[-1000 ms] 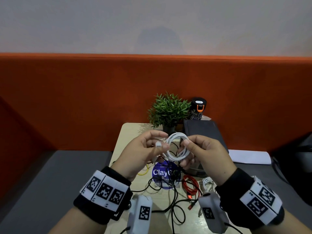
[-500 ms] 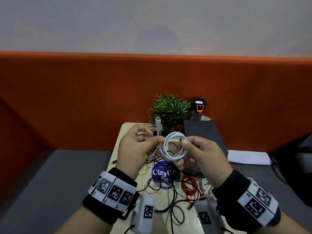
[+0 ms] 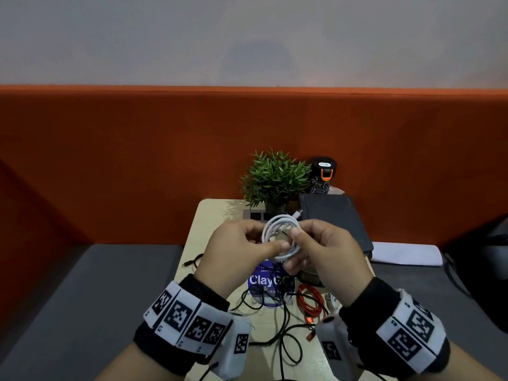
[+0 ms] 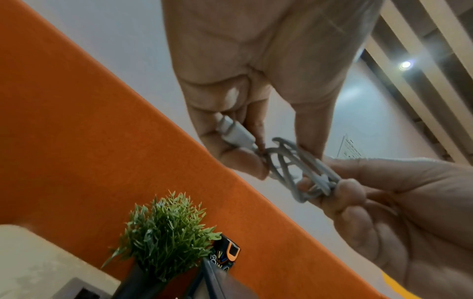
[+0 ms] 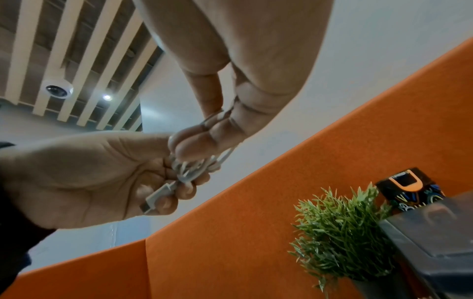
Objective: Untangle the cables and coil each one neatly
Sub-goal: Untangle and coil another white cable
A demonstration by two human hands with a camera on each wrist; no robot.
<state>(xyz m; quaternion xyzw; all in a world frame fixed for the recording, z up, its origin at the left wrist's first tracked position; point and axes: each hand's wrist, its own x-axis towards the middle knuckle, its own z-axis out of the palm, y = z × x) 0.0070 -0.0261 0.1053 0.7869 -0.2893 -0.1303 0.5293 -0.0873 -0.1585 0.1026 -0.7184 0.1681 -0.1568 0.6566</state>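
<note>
Free plug end, upright above left hand [image 3: 236,251] half a second back, now tucked in against white cable [image 3: 280,237] coil, pinched by left fingers, right hand [image 3: 327,251] gripping loops above counter [image 3: 209,215]; likely near done, black [image 3: 286,339] and red [image 3: 310,301] cables still loose.

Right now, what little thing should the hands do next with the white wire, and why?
Probably tuck the plug end through the white cable coil. The right hand pinches the loops together, and the left hand holds only that loose end beside them, so the winding looks nearly finished.
</note>
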